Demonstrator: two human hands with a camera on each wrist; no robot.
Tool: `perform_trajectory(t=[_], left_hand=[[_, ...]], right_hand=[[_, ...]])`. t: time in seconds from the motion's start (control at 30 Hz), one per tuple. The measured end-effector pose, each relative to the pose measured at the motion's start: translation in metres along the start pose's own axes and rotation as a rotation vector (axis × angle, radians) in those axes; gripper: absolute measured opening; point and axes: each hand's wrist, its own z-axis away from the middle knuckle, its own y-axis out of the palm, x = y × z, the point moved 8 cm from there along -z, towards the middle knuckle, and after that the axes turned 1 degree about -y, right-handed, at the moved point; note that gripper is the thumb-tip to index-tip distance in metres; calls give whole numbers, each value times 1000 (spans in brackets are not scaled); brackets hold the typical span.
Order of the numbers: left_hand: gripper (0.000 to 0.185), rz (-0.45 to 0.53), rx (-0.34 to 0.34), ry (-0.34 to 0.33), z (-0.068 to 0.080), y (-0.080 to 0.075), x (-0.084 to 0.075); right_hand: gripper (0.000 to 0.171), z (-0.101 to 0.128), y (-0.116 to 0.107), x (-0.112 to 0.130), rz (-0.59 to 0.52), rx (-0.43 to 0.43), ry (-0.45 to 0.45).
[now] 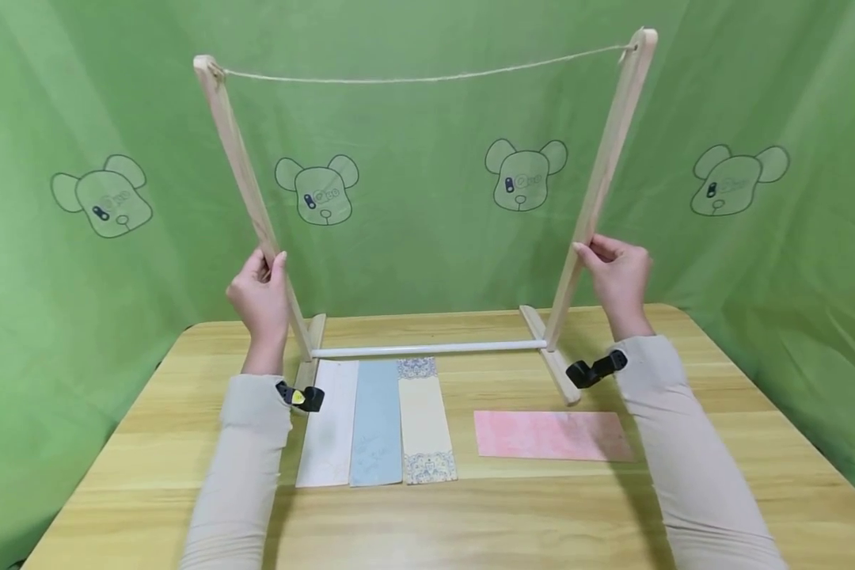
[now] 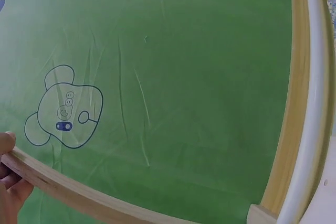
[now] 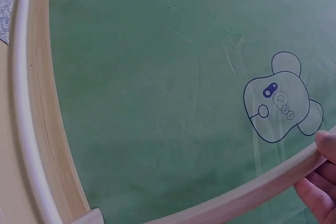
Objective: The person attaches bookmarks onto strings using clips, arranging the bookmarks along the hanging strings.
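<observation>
A wooden frame stands at the back of the table, its two posts joined low down by a white rod (image 1: 427, 348) and at the top by a sagging string (image 1: 399, 81). My left hand (image 1: 260, 297) grips the left post (image 1: 238, 162) between thumb and fingers, a little below its middle. On the other side my right hand (image 1: 620, 277) pinches the right post (image 1: 613, 150) at about the same height. Both wrist views show thumb and fingers on either side of a post. Each post rises from a wooden foot (image 1: 552, 364) lying on the table.
White (image 1: 328, 423), blue (image 1: 376, 423) and cream patterned (image 1: 427, 412) paper strips lie side by side before the rod. A pink strip (image 1: 549, 435) lies crosswise at right on the wooden table (image 1: 413, 530). Green cloth (image 1: 413, 261) with printed bear heads hangs behind.
</observation>
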Motion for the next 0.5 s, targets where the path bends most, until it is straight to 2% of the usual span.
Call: perform_trajectory(t=[0.23, 0.33, 0.5], left_hand=[[30, 6, 84, -42, 6, -5, 7], [35, -3, 137, -68, 10, -8, 13], [43, -72, 262, -109, 22, -13, 22]], right_hand=[[38, 5, 1, -4, -22, 110, -1], [41, 11, -1, -6, 19, 151, -25], [46, 21, -9, -17, 131, 217, -60]])
